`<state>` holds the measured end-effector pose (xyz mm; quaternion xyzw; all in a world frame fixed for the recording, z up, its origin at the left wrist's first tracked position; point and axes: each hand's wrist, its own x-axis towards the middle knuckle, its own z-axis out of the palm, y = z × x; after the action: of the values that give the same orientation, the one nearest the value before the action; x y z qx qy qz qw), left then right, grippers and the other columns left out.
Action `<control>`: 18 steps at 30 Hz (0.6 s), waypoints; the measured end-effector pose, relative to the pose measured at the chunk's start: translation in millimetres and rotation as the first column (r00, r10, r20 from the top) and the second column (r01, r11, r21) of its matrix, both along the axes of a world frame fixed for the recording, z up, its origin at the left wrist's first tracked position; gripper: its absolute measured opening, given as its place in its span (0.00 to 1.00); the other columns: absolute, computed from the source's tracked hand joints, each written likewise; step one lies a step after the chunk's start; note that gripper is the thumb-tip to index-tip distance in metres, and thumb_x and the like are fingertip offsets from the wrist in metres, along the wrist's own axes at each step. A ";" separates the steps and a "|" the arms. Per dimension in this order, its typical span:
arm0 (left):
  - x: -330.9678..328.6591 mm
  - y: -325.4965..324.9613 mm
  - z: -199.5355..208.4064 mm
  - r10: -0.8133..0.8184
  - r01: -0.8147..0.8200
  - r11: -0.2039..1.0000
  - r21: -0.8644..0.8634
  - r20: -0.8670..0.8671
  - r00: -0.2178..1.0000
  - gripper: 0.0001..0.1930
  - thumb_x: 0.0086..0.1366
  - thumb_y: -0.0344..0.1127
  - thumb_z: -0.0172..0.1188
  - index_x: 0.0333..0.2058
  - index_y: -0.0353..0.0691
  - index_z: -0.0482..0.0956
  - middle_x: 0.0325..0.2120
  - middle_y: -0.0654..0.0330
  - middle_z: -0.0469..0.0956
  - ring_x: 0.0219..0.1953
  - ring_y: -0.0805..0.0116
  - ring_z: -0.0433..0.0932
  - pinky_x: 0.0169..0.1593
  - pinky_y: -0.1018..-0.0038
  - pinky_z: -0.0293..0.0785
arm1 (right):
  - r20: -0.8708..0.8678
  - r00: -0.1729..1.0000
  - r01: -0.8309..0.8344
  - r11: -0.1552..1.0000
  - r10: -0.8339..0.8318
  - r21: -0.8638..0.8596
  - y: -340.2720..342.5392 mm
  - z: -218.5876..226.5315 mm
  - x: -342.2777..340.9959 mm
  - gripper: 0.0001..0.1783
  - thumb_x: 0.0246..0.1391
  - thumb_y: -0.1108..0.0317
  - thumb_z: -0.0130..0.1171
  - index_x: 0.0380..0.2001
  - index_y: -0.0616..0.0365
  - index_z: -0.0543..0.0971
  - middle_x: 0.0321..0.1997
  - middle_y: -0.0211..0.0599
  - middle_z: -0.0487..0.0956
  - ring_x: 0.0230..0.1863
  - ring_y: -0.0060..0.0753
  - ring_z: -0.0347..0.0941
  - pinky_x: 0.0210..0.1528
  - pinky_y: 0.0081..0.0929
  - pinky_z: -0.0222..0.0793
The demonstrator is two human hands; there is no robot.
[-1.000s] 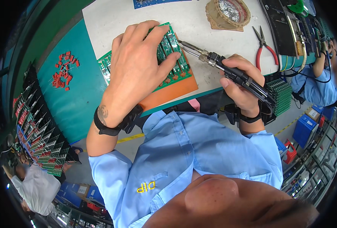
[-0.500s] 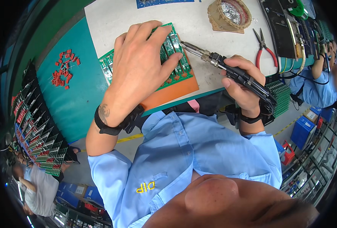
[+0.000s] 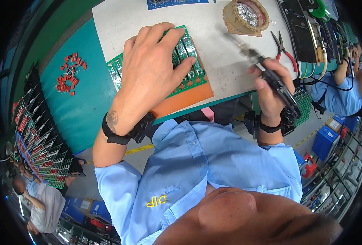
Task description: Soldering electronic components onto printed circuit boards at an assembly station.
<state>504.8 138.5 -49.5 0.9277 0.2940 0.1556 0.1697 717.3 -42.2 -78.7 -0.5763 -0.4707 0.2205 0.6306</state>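
My left hand (image 3: 152, 61) rests over a green circuit board (image 3: 195, 65), its bent fingers at the far edge and its thumb across the face, holding it down. The hand hides much of that board. Beneath it an orange board (image 3: 193, 97) sticks out at the near and right sides. My right hand (image 3: 272, 87) is wrapped round the black handle of a soldering iron (image 3: 278, 83). Its metal tip is smeared by motion and points up and left, apart from the board, below a tan bowl (image 3: 230, 20) of silvery scraps.
Red-handled pliers (image 3: 285, 51) lie right of the bowl. Loose red components (image 3: 70, 75) are scattered on the green mat (image 3: 81, 118) at left. A blue board (image 3: 177, 3) shows at the far edge. Racked boards (image 3: 46, 151) stand at the left; other people sit at both sides.
My right hand has drawn the soldering iron away from the circuit board, to the right, and its tip now lies nearer the bowl. My left hand has stayed in place on the board.
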 end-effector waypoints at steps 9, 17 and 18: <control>-0.3 -0.3 0.0 -0.004 0.004 1.000 0.004 -0.006 1.000 0.25 0.56 0.41 0.72 0.51 0.40 0.80 0.54 0.56 0.77 0.56 0.54 0.73 0.59 0.60 0.67 | 0.046 0.972 0.222 0.967 -0.229 0.127 9.0 -11.7 4.5 0.25 0.52 0.74 0.70 0.52 0.66 0.74 0.46 0.45 0.79 0.43 0.36 0.79 0.52 0.30 0.74; -2.4 -0.4 -1.7 -0.019 0.018 0.999 0.033 0.016 1.000 0.26 0.57 0.42 0.71 0.53 0.40 0.79 0.54 0.55 0.78 0.56 0.52 0.74 0.60 0.60 0.66 | 0.014 0.998 -0.053 0.998 0.053 -0.015 -4.5 9.3 -5.4 0.24 0.51 0.73 0.70 0.50 0.67 0.75 0.38 0.42 0.79 0.40 0.34 0.77 0.46 0.27 0.72; -2.7 0.1 -1.8 -0.020 0.020 0.999 0.031 0.026 0.999 0.26 0.57 0.41 0.71 0.53 0.40 0.79 0.54 0.55 0.78 0.56 0.52 0.74 0.60 0.60 0.66 | 0.046 0.991 -0.123 0.992 0.125 -0.033 -3.2 10.6 -6.5 0.23 0.50 0.73 0.70 0.49 0.67 0.75 0.37 0.42 0.79 0.39 0.33 0.76 0.44 0.27 0.71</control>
<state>502.1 138.6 -51.2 0.9310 0.2799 0.1707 0.1607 710.7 -45.5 -68.1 -0.5605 -0.5172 0.2527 0.5954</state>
